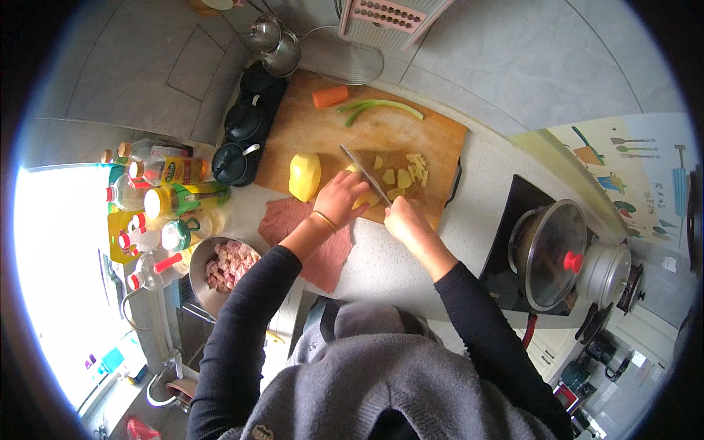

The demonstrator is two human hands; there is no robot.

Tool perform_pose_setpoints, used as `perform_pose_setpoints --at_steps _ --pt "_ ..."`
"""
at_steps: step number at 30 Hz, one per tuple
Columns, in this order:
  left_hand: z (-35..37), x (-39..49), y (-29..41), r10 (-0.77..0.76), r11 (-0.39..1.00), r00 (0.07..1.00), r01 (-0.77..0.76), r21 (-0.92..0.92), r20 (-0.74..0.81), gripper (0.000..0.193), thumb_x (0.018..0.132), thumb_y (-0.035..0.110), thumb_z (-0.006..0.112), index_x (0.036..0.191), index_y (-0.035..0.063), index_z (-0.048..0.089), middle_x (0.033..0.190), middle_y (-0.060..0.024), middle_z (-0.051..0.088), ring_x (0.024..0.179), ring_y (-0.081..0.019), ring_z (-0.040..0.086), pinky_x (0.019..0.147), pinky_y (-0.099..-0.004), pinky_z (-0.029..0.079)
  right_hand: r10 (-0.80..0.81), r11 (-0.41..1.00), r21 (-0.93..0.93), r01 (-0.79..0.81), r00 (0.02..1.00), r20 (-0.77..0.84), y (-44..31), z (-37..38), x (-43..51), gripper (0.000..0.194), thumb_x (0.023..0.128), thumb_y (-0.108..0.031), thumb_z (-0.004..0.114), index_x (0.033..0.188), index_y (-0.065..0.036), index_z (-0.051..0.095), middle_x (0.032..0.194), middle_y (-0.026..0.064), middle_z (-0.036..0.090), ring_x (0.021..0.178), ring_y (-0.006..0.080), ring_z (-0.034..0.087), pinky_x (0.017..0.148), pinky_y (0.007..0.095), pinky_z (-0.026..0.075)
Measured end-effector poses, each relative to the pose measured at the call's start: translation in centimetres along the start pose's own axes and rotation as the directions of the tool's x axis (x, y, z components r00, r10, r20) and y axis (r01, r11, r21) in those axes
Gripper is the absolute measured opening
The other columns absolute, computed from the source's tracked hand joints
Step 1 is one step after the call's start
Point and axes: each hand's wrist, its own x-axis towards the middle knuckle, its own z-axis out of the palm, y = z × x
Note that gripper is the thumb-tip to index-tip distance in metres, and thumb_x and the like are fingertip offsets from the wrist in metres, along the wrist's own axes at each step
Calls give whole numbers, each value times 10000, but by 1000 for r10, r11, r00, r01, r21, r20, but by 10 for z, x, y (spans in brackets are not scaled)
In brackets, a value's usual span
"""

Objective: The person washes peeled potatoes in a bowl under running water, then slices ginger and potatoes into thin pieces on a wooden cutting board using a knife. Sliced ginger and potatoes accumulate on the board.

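Observation:
On a wooden cutting board, my right hand grips a kitchen knife, its blade slanting to the far left. Beneath my left hand, and partly hidden by it, a peeled potato piece lies against the blade. Left of that hand rests a whole peeled potato. Right of the blade are several potato slices and a small pile of potato strips. Farther back lie an orange carrot piece and green stalks.
A pink cloth lies at the board's near left. A metal bowl of raw meat pieces stands by my left forearm, near several bottles. Black lidded jars border the board. At right, a glass-lidded pan sits on a black cooktop.

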Motion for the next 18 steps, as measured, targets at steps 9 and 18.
perform_pose_setpoints --at_steps 9,18 --pt "-1 -10 3 -14 1000 1000 14 11 -22 404 769 245 774 1136 139 642 1209 -80 590 1139 -314 556 932 -418 528 -5 1000 30 6 999 -34 3 9 10 221 889 -115 591 908 81 690 901 339 674 919 481 678 803 534 539" --pt "-6 -8 3 11 1000 999 -11 -12 -34 385 759 231 771 1108 140 634 1085 -89 573 1084 -324 555 890 -430 530 -47 999 27 47 999 27 -1 -21 -33 275 912 -162 616 884 102 690 861 341 666 879 482 681 788 527 540"
